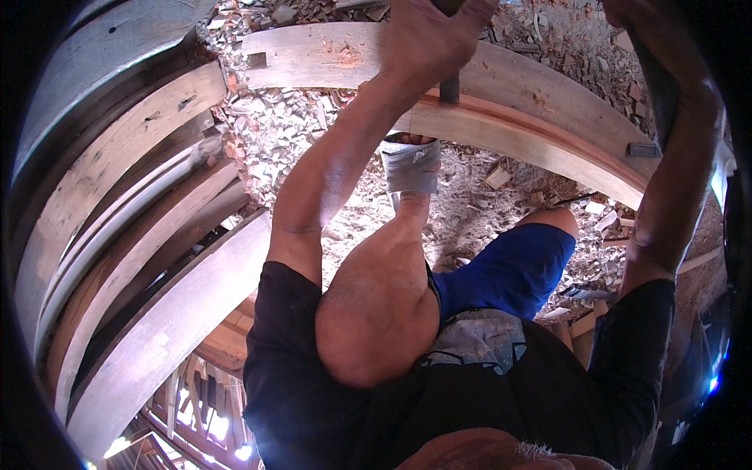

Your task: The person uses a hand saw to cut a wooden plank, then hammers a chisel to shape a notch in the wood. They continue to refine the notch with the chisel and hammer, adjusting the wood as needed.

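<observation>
My left hand (433, 43) is closed round a dark bar-like tool at the top of the view. A dark piece (449, 89) shows below this hand, against the curved wooden beam (540, 84). My right hand (624, 12) is raised at the top right, partly cut off by the picture's edge. Its fingers look curled, but what they hold cannot be made out. A dark, flat, long shape (656, 90) runs beside the right forearm. Along the beam's near side lies a paler strip of wood (517, 133). A small dark block (644, 150) rests near its right end.
Several curved planks (168, 313) are stacked on the left. Wood chips (270, 137) cover the ground around the beam. My foot in a grey sandal (411, 168) stands close to the beam, and a bent knee in blue shorts (509, 266) is to the right.
</observation>
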`<state>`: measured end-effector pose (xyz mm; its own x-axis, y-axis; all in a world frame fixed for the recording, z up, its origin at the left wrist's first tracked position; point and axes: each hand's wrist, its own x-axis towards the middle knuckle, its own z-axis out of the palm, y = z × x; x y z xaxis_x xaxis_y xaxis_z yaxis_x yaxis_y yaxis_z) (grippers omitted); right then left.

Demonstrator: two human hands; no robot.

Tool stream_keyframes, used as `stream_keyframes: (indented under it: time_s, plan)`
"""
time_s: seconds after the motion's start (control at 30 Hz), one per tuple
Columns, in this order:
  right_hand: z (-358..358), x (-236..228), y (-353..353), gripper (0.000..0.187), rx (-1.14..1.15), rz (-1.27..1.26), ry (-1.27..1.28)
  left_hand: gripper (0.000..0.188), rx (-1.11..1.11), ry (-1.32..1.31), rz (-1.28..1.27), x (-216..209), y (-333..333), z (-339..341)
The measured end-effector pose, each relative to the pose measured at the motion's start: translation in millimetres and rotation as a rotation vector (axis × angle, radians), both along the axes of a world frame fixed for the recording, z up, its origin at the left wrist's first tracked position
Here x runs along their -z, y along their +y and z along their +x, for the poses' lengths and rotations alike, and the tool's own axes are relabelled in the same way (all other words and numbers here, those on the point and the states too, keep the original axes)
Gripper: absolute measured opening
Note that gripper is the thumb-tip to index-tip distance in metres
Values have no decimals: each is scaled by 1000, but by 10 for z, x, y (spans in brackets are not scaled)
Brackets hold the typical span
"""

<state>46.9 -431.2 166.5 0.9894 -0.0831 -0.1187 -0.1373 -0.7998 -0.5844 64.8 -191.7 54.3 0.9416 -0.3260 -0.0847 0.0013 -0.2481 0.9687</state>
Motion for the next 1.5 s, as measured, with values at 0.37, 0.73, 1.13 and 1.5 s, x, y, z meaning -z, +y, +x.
stream_keyframes:
  time_s: [0.37, 0.73, 1.13, 1.5]
  plan:
    - [78, -332, 67, 67, 14, 57, 460, 54, 123, 95, 115, -246, -128, 46]
    - [-2541, 8, 203, 76, 25, 494, 882, 25, -8, 390, -461, -805, 539, 243]
    - [-3188, 772, 1190, 58, -231, 140, 444, 57, 273, -5, -447, -897, 441, -290]
    - [-1866, 817, 1432, 45, 238, 310, -35, 36, 600, -556, -239, -554, -19, -1358]
